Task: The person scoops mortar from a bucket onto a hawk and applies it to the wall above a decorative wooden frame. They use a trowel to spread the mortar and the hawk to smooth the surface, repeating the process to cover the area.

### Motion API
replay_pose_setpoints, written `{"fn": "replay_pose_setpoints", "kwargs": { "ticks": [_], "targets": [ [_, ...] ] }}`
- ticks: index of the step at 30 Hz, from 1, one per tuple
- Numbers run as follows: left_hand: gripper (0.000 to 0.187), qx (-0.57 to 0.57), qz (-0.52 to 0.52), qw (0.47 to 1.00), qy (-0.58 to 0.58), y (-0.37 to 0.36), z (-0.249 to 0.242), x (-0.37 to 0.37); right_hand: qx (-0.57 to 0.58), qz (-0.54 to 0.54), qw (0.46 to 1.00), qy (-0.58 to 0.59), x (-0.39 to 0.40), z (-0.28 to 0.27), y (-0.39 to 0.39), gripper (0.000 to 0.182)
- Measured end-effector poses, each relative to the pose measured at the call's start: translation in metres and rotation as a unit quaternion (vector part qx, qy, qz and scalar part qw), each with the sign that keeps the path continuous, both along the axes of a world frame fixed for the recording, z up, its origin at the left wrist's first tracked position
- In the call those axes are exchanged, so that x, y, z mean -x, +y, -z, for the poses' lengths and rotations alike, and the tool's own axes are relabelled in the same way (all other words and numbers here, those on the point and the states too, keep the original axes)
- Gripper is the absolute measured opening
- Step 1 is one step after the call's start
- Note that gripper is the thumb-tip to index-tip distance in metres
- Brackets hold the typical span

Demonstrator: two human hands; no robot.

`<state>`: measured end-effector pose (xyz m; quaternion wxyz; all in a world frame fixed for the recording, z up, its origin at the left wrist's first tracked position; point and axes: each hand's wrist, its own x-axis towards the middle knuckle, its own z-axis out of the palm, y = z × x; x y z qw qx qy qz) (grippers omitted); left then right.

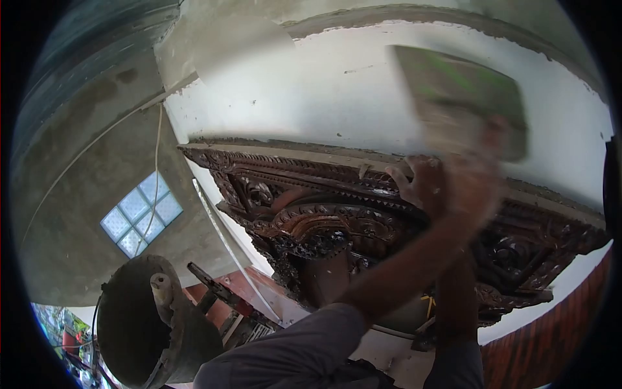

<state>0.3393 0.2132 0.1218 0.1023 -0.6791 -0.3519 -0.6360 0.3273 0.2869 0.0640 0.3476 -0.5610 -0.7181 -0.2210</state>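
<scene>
1. Fingers of the left hand (418, 181) curl over the top ledge of the carved wooden frame (337, 220), clamped on it.
2. Right hand (476, 178), blurred, is closed around the plastering float (463, 97), which lies above the fist, flat against the white wall (324, 91).
3. Bucket (139, 324) stands well below, lower left.

A building under construction or renovation, seen from high up near the ceiling. The white plastered wall (337, 91) has ragged, unfinished edges, and the wall (78, 214) beside it is bare grey cement with a glass-block window (141, 214). A dirty bucket (139, 324) (caked inside) hangs nearby, and a carved dark wooden frame (337, 220) is set into the wall.
</scene>
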Motion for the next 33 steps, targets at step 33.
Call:
{"fn": "replay_pose_setpoints", "kwargs": {
  "ticks": [33],
  "targets": [
    [0.03,0.113,0.741,0.488,-0.448,0.117,-0.129,0.164,0.031,0.005,0.999,0.007,0.0,-0.023,-0.03,0.054]
  ]
}}
